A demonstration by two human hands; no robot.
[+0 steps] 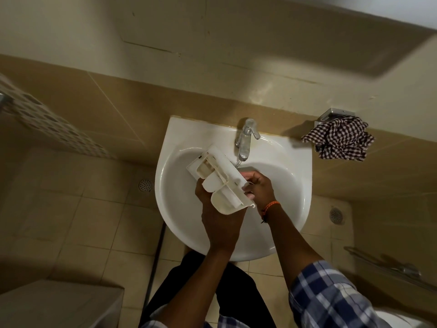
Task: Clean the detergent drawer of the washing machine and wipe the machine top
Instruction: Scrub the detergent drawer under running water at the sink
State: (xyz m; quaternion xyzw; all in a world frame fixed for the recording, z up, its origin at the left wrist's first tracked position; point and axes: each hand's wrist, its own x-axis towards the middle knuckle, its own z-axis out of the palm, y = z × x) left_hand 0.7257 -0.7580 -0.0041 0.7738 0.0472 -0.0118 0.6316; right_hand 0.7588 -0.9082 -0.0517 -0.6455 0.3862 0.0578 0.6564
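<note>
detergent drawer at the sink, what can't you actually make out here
- Head view: underside of the detergent drawer, hidden by the left hand gripping it from below.
- Right hand fingertips, hidden behind the drawer's edge.
- Sink drain, covered by the drawer and hands.
- Residue in the compartments: too small and dim.
- Water from the faucet: too faint to confirm.

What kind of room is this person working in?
Most likely a bathroom: a white ceramic wall basin with a chrome tap, beige tiled floor with round metal drains, and a checked cloth hanging on the wall.
</note>
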